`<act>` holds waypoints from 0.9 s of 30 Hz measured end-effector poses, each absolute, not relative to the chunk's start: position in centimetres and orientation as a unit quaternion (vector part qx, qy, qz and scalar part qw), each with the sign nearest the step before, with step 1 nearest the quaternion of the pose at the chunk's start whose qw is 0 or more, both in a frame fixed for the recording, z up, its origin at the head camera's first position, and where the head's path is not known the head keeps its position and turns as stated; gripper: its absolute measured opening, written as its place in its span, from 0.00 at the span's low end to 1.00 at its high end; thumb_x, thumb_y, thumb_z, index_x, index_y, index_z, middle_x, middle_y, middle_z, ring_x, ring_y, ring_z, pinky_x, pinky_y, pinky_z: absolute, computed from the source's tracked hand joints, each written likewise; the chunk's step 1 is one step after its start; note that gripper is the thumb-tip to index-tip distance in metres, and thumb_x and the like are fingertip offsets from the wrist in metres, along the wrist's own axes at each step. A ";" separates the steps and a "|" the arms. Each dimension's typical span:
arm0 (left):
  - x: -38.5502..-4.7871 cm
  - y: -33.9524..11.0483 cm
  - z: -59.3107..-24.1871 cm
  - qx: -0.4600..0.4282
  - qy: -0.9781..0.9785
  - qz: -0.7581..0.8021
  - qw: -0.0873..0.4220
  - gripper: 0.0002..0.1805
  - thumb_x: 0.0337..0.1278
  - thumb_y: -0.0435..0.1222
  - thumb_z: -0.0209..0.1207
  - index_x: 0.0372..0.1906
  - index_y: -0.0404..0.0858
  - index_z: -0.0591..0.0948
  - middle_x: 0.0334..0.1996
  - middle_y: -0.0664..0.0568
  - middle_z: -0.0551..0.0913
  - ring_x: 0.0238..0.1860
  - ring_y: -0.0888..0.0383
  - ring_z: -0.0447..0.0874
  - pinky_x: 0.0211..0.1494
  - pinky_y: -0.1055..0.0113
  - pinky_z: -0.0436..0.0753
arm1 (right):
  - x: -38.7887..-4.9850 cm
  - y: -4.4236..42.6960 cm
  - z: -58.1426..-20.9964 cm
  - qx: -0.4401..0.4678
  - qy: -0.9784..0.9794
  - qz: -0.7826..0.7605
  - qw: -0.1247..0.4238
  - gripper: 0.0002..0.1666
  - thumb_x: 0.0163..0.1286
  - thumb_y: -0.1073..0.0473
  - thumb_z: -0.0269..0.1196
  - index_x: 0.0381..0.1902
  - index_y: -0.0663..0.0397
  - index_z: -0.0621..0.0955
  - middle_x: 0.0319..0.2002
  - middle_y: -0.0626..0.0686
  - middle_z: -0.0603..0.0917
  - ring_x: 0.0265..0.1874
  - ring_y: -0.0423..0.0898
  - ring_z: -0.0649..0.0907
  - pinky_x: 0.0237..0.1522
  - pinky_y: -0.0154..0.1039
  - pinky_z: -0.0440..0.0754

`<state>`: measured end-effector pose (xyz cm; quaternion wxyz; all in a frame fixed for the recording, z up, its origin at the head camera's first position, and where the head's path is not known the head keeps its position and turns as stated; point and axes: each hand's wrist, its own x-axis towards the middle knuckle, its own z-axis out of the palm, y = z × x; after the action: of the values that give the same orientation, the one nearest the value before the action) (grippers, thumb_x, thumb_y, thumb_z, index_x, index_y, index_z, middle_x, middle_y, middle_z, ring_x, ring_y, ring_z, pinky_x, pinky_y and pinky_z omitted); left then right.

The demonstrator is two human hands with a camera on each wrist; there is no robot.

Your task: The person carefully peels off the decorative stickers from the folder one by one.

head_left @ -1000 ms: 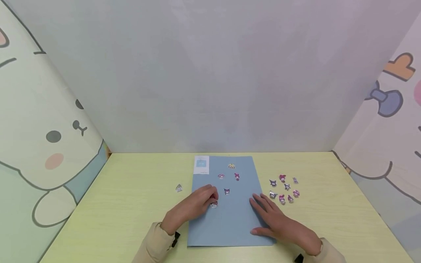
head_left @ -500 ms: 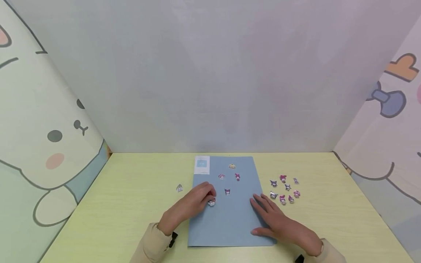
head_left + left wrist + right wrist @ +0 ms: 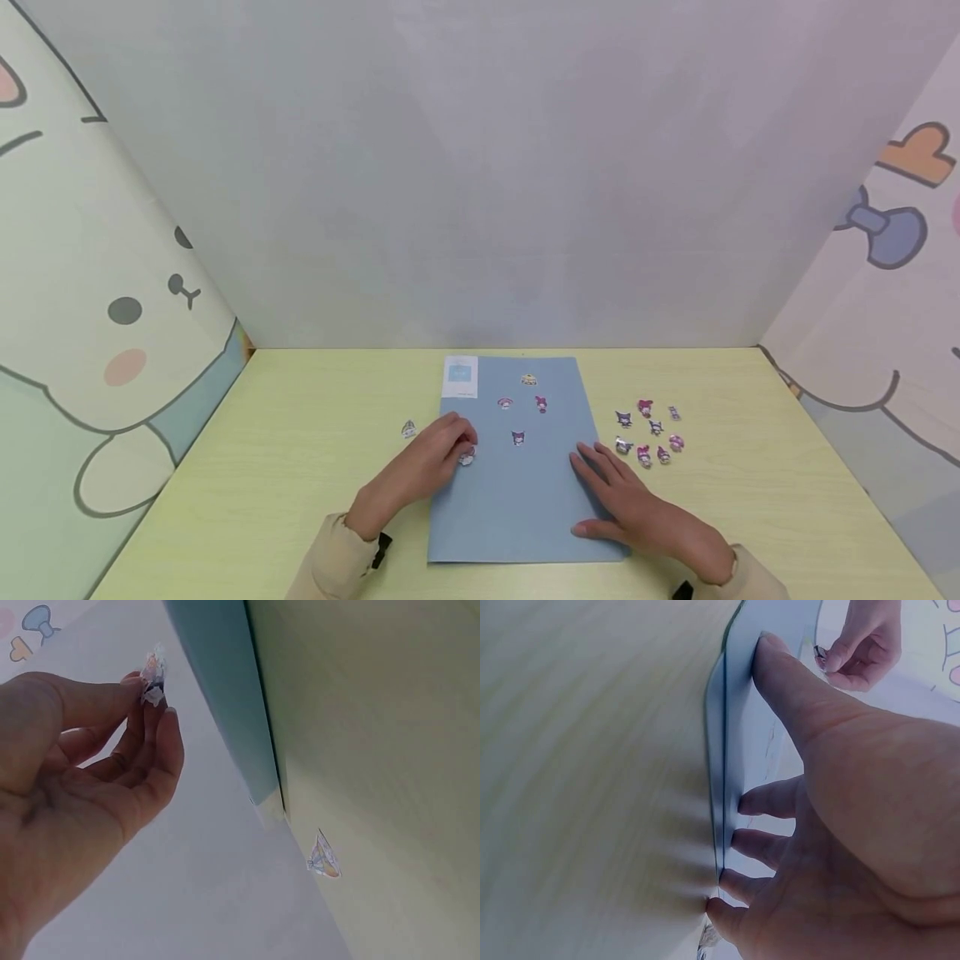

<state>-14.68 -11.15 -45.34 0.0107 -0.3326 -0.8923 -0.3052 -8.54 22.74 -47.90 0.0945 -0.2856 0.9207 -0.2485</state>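
My left hand (image 3: pixel 431 458) hovers over the left part of a blue folder (image 3: pixel 517 512), pinching a small cartoon sticker (image 3: pixel 467 457) between thumb and fingertips. In the left wrist view that sticker (image 3: pixel 154 684) stands clear of the folder's surface. On the folder's right edge rests my right hand (image 3: pixel 630 506), fingers spread and thumb apart; the right wrist view shows its fingertips (image 3: pixel 754 801) along that edge. Several character stickers, among them a purple one (image 3: pixel 518 437), lie on the folder's upper half.
A white label (image 3: pixel 460 377) marks the folder's top left corner. One loose sticker (image 3: pixel 408 430) lies on the yellow table (image 3: pixel 315 433) left of the folder. To its right is a group of several stickers (image 3: pixel 645 456). A pale wall (image 3: pixel 480 208) stands behind.
My left hand has drawn leftward and slightly away across the folder, carrying the pinched sticker with it. My right hand has stayed in place.
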 end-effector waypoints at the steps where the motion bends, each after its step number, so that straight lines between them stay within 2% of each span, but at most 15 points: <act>1: -14.7 -11.3 -45.4 -0.331 -0.892 -0.307 0.012 0.02 0.69 0.26 0.61 0.41 0.35 0.81 0.36 0.54 0.77 0.36 0.62 0.73 0.42 0.70 0.80 | -8.5 22.7 -47.9 -0.286 0.921 -0.247 0.094 0.55 0.70 0.32 0.63 0.79 0.63 0.61 0.78 0.67 0.57 0.75 0.72 0.55 0.65 0.72 0.64; 9: -14.7 -12.3 -45.7 -0.347 -0.884 -0.311 0.044 0.03 0.69 0.25 0.61 0.42 0.34 0.81 0.37 0.53 0.76 0.38 0.62 0.75 0.43 0.70 0.80 | -8.5 22.7 -47.8 -0.281 0.922 -0.247 0.098 0.55 0.70 0.32 0.62 0.79 0.63 0.60 0.78 0.67 0.57 0.76 0.72 0.55 0.65 0.71 0.64; 16: -14.5 -13.2 -45.7 -0.349 -0.886 -0.300 0.052 0.05 0.70 0.23 0.58 0.45 0.33 0.81 0.40 0.47 0.78 0.42 0.58 0.77 0.46 0.68 0.81 | -8.5 22.7 -47.9 -0.283 0.922 -0.245 0.098 0.55 0.70 0.32 0.62 0.79 0.63 0.60 0.78 0.67 0.57 0.75 0.72 0.55 0.65 0.72 0.63; 27: -14.6 -14.5 -46.0 -0.344 -0.888 -0.295 0.080 0.07 0.66 0.21 0.60 0.45 0.31 0.82 0.38 0.47 0.79 0.40 0.58 0.77 0.46 0.66 0.81 | -8.5 22.7 -47.9 -0.282 0.921 -0.248 0.100 0.55 0.71 0.32 0.62 0.79 0.63 0.60 0.79 0.67 0.56 0.76 0.72 0.54 0.65 0.72 0.63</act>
<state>-14.59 -14.48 -45.97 0.0800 -0.3440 -0.8880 -0.2945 -8.52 22.74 -47.93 0.0997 -0.2820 0.9214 -0.2482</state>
